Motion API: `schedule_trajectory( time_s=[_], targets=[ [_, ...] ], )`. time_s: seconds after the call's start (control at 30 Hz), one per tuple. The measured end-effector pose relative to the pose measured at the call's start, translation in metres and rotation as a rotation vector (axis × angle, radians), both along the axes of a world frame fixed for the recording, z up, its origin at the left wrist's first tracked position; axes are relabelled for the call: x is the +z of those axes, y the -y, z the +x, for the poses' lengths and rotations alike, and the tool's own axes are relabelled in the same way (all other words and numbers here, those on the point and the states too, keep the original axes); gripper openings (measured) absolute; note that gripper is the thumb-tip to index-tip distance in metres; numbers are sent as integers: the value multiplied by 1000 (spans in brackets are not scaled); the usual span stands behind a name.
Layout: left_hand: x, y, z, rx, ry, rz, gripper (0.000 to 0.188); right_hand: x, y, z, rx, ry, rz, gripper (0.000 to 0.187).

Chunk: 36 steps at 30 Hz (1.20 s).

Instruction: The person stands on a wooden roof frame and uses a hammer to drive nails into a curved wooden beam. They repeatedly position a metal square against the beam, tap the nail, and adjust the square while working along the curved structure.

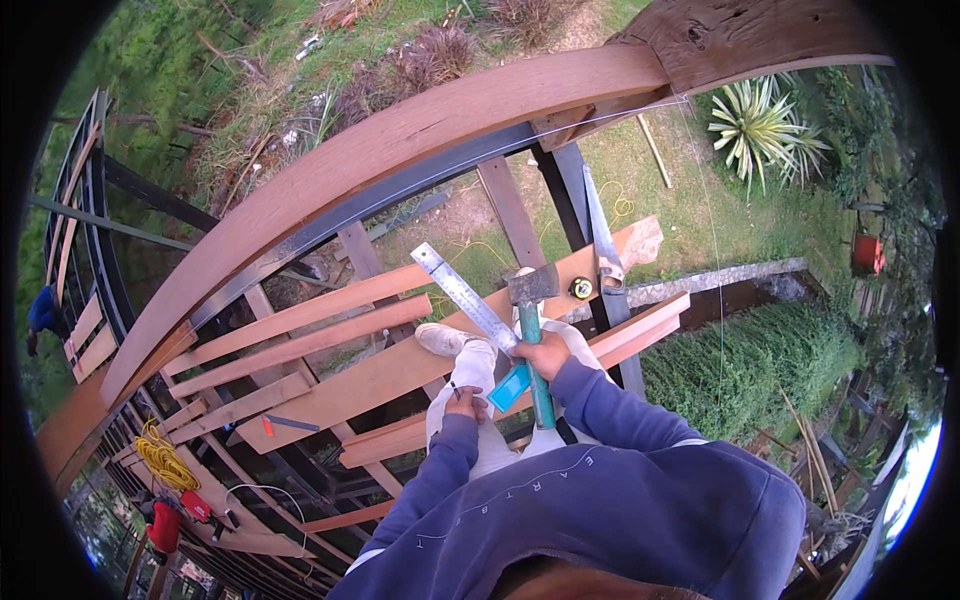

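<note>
My right hand point(546, 356) is closed around a try square with a steel blade point(465, 297) and a teal handle point(509, 388). A hammer with a dark heavy head point(533, 284) and a green handle point(541, 400) runs past the same hand; whether the fingers also grip it I cannot tell. My left hand point(465, 403), beside my white-trousered leg, pinches a small dark pen-like thing point(455, 387). Beneath me lies a wide wooden plank point(370, 378). A yellow-and-black tape measure point(580, 288) and a handsaw point(606, 255) rest near its right part.
A curved wooden beam point(400, 125) arches across the front above a dark metal frame point(570, 190). Loose boards point(300, 340) cross gaps over the ground. At left lie a dark square with an orange end point(290, 424), coiled yellow cord point(165, 458) and a red tool point(197, 506). Another person point(43, 312) is far left.
</note>
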State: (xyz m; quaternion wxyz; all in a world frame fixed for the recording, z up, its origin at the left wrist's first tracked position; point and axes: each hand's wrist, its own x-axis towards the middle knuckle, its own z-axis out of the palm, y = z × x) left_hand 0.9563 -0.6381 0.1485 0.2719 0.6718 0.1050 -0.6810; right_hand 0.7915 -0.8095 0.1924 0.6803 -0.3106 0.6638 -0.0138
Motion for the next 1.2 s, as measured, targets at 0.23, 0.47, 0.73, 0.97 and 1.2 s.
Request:
schedule_trajectory(
  time_s=[0.23,0.47,0.73,0.97,1.2],
  targets=[
    [-45,17,10,197,-62,-63,30,-94,103,44,186,-76,-243,26],
    [-135,104,92,217,497,-135,43,-209,115,125,497,353,32,16],
    [-144,159,187,149,1217,-168,49,-276,126,246,685,818,142,30],
    [-112,180,215,168,1495,-393,46,-279,151,290,702,1040,49,31],
    [-107,172,231,324,1767,-383,40,-314,188,325,803,996,-65,25]
  ],
)
